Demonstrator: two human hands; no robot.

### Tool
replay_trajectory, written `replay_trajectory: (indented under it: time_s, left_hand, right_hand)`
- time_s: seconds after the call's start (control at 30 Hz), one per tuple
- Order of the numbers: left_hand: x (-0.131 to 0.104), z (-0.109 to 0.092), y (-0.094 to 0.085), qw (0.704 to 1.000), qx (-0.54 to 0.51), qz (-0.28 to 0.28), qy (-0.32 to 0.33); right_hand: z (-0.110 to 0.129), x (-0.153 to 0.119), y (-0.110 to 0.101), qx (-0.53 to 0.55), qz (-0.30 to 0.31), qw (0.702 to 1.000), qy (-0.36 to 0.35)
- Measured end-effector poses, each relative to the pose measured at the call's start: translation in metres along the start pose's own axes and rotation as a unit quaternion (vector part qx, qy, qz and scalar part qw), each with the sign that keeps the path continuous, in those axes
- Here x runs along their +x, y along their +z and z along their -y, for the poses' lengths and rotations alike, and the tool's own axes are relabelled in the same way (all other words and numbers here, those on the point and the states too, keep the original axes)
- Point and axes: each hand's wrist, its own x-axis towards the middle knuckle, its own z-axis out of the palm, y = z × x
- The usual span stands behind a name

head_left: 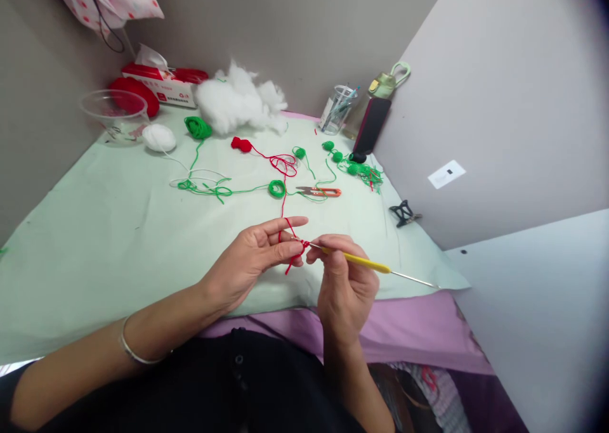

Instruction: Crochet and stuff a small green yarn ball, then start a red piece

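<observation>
My left hand (257,252) pinches a small piece of red crochet (299,250) between thumb and fingers, with red yarn (284,198) looped over its raised index finger. That strand runs up the table to a small red ball (242,144). In my right hand (345,281) is a crochet hook with a yellow handle (364,261), held like a pen. Its left tip meets the red stitches; the other metal end points out to the right. Thread snips with orange handles (328,192) lie beyond the hands, beside a green yarn ring (276,189).
White stuffing (240,100), a tissue box (174,90), a clear plastic tub (117,119) and white yarn (159,137) stand at the back left. At the back right are a cup (337,111), a bottle (383,85), a phone (372,125) and green crocheted balls (352,168). A black clip (403,213) lies by the right wall.
</observation>
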Motion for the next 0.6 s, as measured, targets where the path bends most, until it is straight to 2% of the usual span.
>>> replay_trajectory:
  time_s: [0.1,0.4,0.5,0.6]
  left_hand:
    - [-0.0010,-0.0022,-0.0013,0.999,-0.016,0.014,-0.024]
    - [-0.0007,-0.0048,-0.0045,0.996,-0.057,0.025,-0.056]
    - [0.0000,-0.0052,-0.0043,0.998,-0.049,0.023,-0.045]
    - [0.0000,-0.0024,-0.0040,1.000,-0.001,0.013,0.008]
  right_hand:
    - [-0.0015,0.0018,-0.0025,0.041,-0.007,0.999,0.031]
    - [-0.0007,0.0049,-0.0048,0.044,-0.038,0.996,0.065]
    - [0.0002,0.0057,-0.0051,0.077,-0.042,0.993,0.082]
    - [0.0008,0.0055,-0.0032,0.084,-0.037,0.991,0.095]
